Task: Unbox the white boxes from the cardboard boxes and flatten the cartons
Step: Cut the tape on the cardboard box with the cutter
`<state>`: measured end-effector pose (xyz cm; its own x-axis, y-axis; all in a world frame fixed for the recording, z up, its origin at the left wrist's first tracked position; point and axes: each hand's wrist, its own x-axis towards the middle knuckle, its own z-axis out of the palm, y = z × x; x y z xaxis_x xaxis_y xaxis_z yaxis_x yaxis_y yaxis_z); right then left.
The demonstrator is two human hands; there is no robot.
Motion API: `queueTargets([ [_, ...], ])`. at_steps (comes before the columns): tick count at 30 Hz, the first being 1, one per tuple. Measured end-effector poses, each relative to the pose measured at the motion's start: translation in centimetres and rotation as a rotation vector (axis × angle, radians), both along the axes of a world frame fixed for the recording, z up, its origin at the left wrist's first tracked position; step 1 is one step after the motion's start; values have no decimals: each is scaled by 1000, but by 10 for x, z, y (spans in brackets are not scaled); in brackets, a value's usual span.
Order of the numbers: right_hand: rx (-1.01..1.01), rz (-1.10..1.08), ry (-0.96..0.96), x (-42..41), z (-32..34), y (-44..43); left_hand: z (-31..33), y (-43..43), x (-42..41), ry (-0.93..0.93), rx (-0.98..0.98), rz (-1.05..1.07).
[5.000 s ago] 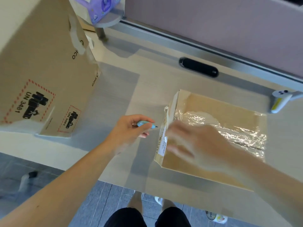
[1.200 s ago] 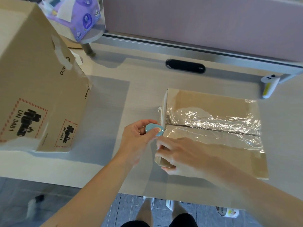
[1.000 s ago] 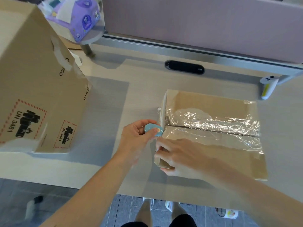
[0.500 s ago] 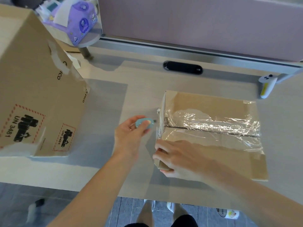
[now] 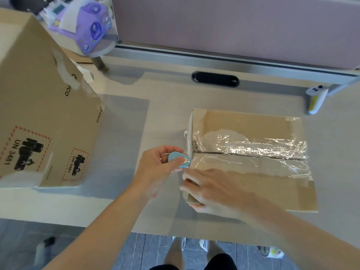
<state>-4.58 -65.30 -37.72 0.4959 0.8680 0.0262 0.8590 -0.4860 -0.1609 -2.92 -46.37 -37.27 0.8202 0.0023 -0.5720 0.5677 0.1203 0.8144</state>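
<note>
A flat cardboard box (image 5: pixel 253 188) lies on the desk at centre right, its top seam covered with shiny clear tape (image 5: pixel 251 151). My left hand (image 5: pixel 157 168) pinches a small light-blue cutter (image 5: pixel 178 159) whose tip touches the box's left edge at the taped seam. My right hand (image 5: pixel 210 190) grips the box's near-left corner, thumb underneath the edge. A tall cardboard carton (image 5: pixel 39 121) with "UN 3481" labels stands at the left. No white box is visible.
A purple tissue pack (image 5: pixel 91 26) sits on a small shelf at the back left. A black cable slot (image 5: pixel 215 78) is set into the desk (image 5: pixel 136 117) near the partition. A white controller (image 5: pixel 316 99) lies at the back right. The desk's front edge runs below my arms.
Half a second ago my left hand had drawn the cutter away to the left; now the cutter is back against the box's left edge at the seam. My right hand stays on the corner.
</note>
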Motion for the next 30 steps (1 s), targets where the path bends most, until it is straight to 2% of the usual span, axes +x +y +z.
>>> queueTargets([
  [10, -2, -30, -7, 1, -8, -2, -1, -28, -7, 103, -32, 336],
  [15, 13, -23, -63, 0, -3, -2, -3, -26, 8, 121, -228, 609],
  [22, 20, -34, -48, -8, 7, -3, 3, -4, 4, 22, -155, 363],
  [26, -8, -63, 67, -6, 19, -10, 16, -13, 16, -101, -38, 262],
  [28, 16, -177, 115, -9, 33, -24, 28, -20, 25, -166, 57, 185],
  [30, 135, -409, 160, -14, 42, -52, 38, -29, 33, -190, 170, 92],
])
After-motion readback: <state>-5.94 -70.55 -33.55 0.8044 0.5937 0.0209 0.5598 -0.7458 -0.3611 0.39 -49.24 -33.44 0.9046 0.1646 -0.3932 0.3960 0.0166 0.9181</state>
